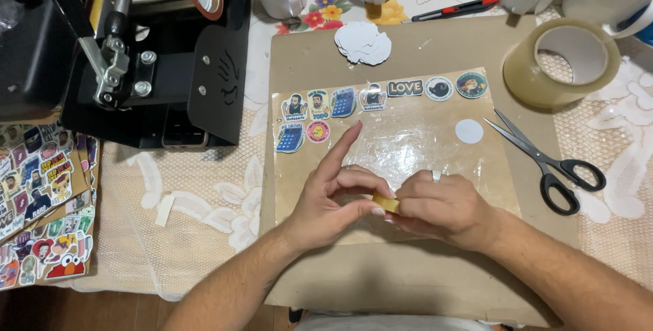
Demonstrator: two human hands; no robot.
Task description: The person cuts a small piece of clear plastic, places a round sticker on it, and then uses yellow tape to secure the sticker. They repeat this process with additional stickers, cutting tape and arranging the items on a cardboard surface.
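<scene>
A small yellow sticker (386,203) sits pinched between both hands' fingertips, mostly hidden, just above a clear glossy film (422,147) taped flat on brown cardboard (408,276), with stickers along the film's top edge.

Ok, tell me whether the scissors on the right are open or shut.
Open. The scissors lie flat on the cardboard sheet with both blades spread apart in a narrow V, tips pointing toward the stickers.

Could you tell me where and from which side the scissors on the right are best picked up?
Take the scissors by the black handle loops, coming from the lower right. They lie flat and slightly open, blades pointing up-left toward the sticker sheet, so the loops are the nearer, blunt end.
</scene>
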